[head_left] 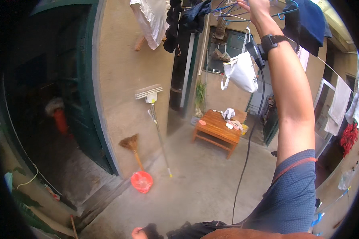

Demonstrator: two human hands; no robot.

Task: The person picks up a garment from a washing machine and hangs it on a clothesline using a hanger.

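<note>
My right hand (258,10) is raised at the top edge, among several blue and purple clothes hangers (232,13); the picture's edge cuts it off, so its grip cannot be told. A dark strap with a small black device (255,53) is on that wrist, and a black cable (249,143) hangs from it. A white tote bag (242,71) hangs below the hangers. Dark garments (194,18) and a white garment (151,21) hang to the left, a navy garment (305,24) to the right. Only part of my left hand (139,233) shows at the bottom edge.
A low wooden table (217,127) holds small cloths. A squeegee-type mop (159,134) and a straw broom (131,143) lean at the wall near a red bag-lined bin (141,181). An open green door (91,119) stands left. Towels (336,107) hang at the right.
</note>
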